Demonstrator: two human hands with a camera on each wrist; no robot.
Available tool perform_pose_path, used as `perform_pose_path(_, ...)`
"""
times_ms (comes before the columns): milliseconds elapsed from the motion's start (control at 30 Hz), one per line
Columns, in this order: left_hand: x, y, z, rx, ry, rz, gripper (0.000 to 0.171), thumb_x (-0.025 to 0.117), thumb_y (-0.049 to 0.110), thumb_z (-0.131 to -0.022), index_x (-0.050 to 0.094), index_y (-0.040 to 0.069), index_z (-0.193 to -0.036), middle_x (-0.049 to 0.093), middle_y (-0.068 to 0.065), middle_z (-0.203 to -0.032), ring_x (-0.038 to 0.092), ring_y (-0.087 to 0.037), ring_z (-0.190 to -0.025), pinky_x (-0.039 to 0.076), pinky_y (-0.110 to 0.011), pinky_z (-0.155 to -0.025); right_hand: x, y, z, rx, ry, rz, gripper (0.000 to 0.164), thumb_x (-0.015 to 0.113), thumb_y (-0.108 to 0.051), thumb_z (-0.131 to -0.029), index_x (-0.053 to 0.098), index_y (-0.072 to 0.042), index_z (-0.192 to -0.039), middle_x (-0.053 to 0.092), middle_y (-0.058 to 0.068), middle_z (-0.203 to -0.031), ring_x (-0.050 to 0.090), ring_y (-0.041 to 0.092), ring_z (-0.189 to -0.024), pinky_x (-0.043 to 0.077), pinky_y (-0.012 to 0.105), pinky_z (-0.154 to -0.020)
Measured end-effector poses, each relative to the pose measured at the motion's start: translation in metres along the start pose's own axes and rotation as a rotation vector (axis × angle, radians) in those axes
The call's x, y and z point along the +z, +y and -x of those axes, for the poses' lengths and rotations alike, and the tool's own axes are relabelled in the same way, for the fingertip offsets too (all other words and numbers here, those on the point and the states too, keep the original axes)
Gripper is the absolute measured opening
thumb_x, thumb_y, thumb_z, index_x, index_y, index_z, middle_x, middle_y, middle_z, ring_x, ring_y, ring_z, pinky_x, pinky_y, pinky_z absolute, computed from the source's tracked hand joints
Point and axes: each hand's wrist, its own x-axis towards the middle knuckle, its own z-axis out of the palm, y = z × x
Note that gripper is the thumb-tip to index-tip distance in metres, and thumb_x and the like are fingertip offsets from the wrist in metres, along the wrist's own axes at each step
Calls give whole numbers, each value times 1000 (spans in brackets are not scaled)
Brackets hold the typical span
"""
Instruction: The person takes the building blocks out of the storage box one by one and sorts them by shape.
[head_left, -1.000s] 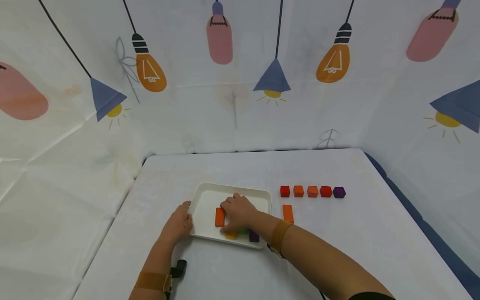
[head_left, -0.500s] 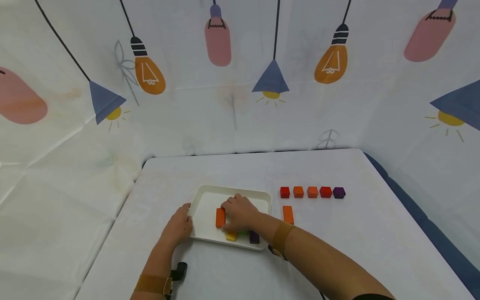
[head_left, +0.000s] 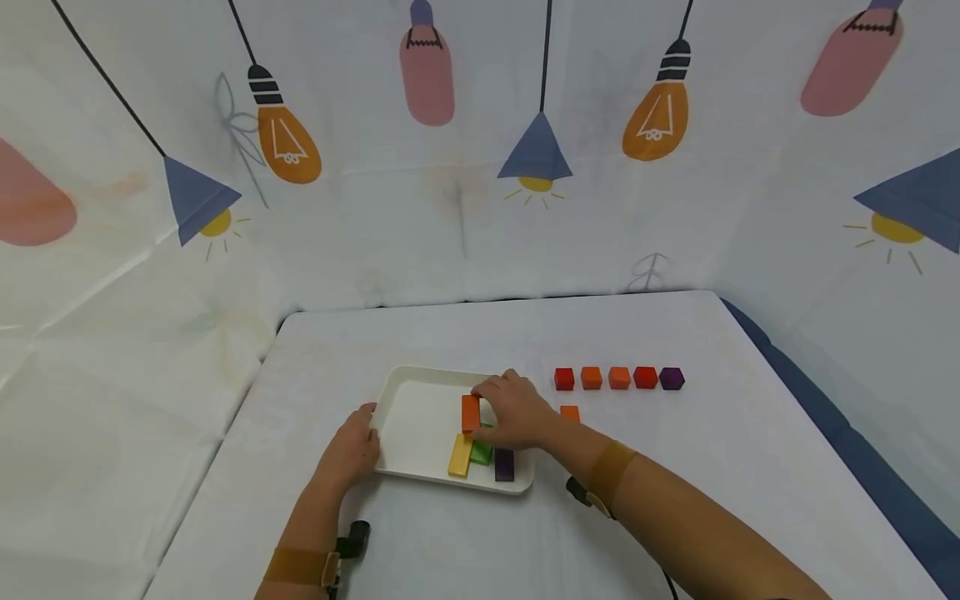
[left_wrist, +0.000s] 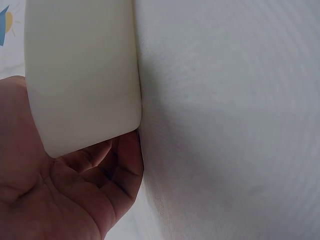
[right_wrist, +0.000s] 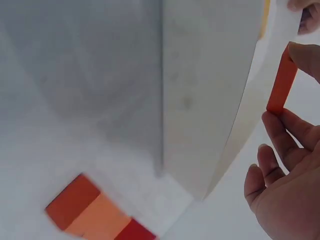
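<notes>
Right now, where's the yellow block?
In the head view, the yellow block sits in the white tray, near its lower rim, just left of the green block.

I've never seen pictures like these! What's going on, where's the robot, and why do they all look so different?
There's no robot, just a person's two bare hands. The wide picture comes from a camera on the person's head, looking forward and down. The two close-up ones come from cameras on each wrist.

On the white table sits a white tray. The left hand holds its side. The right hand pinches an orange block between thumb and fingers; the right wrist picture shows that up close.

In the tray are a yellow block, a green block and a dark purple block. Off to the right, five small blocks stand in a row, with another orange piece partly hidden by the arm.
</notes>
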Motion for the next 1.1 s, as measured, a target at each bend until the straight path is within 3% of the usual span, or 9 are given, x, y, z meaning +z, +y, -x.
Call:
perform_pose_path(300,-4,6,0,-19,-7,-1,49,43,1,-109,37,-15,-155,51,-37,-147,48,-52,-140,40,-65,-113,-19,35,30,124,57,-10,65,84,-42,-90,63,-13,-145,67,4,-138,54,29,-124,48,49,-107)
perform_pose_path(600,-3,9,2,-53,-23,10,50,42,2,-109,36,-13,-156,50,-36,-149,47,-51,-140,38,-66,-114,-29,65,57,156,101,-46,63,83,-33,-90,64,-8,-143,66,10,-139,53,33,-120,50,54,-103)
perform_pose_path(1100,-3,7,1,-43,-39,9,50,41,2,-110,33,-13,-157,47,-38,-151,44,-53,-142,38,-66,-115,-18,110,91,289,96,-33,67,86,-30,-87,63,-4,-144,63,17,-143,49,46,-132,44,70,-107)
